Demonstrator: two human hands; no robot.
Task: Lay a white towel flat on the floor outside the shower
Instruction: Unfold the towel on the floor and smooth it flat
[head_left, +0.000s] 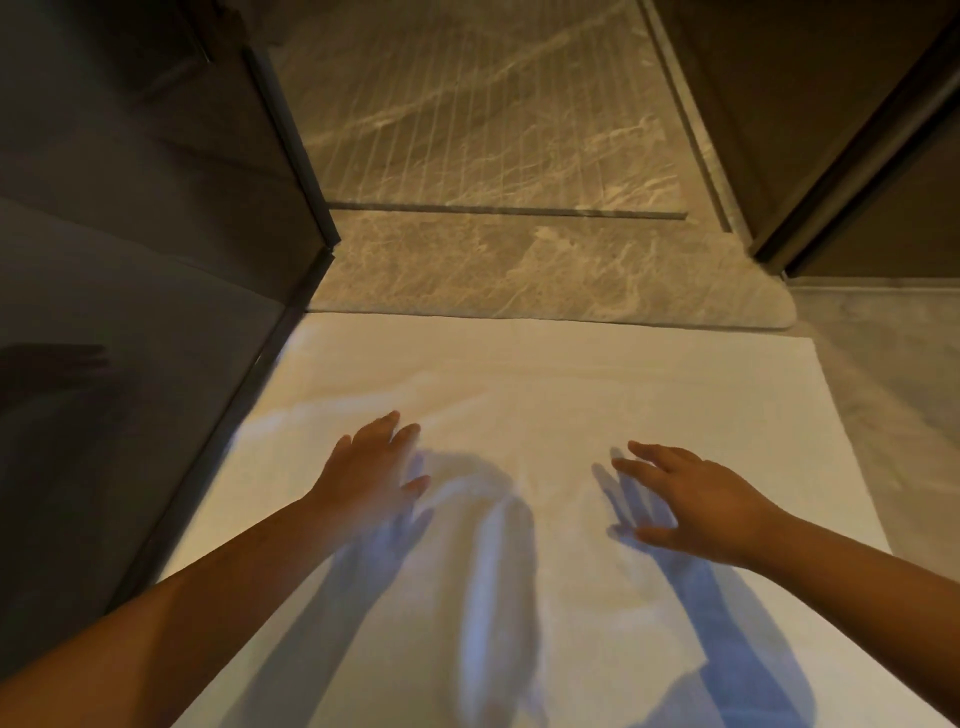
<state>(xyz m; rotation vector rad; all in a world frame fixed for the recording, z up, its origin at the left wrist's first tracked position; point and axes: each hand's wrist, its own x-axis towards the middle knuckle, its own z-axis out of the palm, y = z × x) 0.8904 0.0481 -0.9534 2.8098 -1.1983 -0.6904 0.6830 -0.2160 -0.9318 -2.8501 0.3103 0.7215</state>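
The white towel (571, 384) lies spread on the floor, its far edge straight along the marble shower sill (509, 270) and its left edge against the dark wall panel (156, 270). Bare grey floor (893, 395) lies open to its right. Over its middle, the left hand (369, 467) and right hand (691, 504) are palm-down with fingers splayed wide, well apart, holding nothing.

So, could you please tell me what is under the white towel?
The white towel hides whatever is beneath it; only grey floor shows past its right edge, and a marble threshold beyond its far edge.
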